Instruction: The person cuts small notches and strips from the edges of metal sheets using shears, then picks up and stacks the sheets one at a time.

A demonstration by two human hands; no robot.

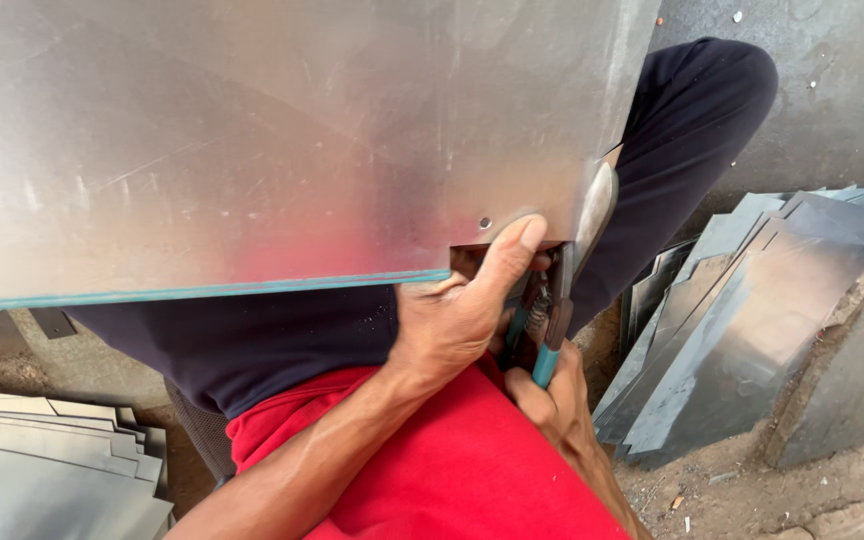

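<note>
Left hand (462, 310) pinches the metal sheet (252, 140) at its notch, right hand (552, 400) wrapped tight around blue-handled snips (552, 335).

The metal sheet (252, 140) runs off the frame at nine and twelve o'clock; it hides the snips' (552, 330) blades and most of the right hand's (557, 405) fingers.

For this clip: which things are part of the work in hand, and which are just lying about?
In hand:
- large shiny metal sheet, notched at its lower edge
- blue-handled snips at the notch
- left hand, thumb pressed on the sheet
- right hand, gripping the snips

Lying about:
- stack of cut grey metal sheets leaning on the right
- flat pile of metal sheets lower left
</note>
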